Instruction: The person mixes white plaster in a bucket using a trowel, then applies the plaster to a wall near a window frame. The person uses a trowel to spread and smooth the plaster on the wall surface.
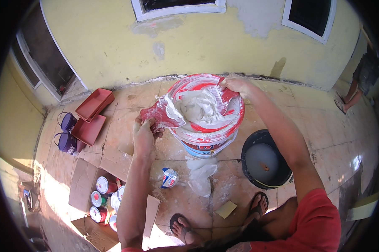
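Observation:
A large bucket (206, 147) stands in front of me, its red-and-white upper part smeared with white paste. A mound of white putty-like paste (200, 105) sits at its top. My left hand (144, 132) grips a red putty spreader (158, 114) at the bucket's left side, with thick paste on its inner edge. At the far right of the rim, my right hand (236, 84) is closed on another red putty spreader (228, 95), also coated with paste. The fingertips of the right hand are partly hidden.
A black bucket of cloudy water (263, 161) stands at right. An open cardboard box (86, 185) holds several cans. Red trays (88, 130) and purple pails (67, 143) lie left. A crumpled packet (169, 178) and yellow pad (226, 209) are near my feet. Another person (359, 75) stands far right.

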The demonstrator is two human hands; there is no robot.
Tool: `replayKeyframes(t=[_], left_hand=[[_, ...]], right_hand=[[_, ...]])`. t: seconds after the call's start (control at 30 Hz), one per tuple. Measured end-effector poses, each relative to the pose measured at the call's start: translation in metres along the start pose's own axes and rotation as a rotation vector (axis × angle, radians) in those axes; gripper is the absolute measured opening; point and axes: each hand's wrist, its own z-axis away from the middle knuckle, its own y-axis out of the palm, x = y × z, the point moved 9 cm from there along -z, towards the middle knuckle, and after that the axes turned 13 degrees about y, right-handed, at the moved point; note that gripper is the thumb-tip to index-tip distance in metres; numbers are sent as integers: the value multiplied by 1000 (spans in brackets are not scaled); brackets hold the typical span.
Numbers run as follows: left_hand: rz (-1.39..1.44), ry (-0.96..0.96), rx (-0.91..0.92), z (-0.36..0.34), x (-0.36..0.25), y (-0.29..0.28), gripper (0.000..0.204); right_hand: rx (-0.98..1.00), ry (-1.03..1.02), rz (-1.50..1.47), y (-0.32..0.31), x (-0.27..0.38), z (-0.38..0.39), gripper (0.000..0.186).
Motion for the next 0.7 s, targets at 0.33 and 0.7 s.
replayKeyframes(t=[0.33,0.7], left_hand=[[5,-19,2,3,7,-8,22],[-8,-17,15,7,6,-4,21]], right_hand=[[-270,-729,1004,56,98,123,38],[-231,-83,661,8,66,79,28]])
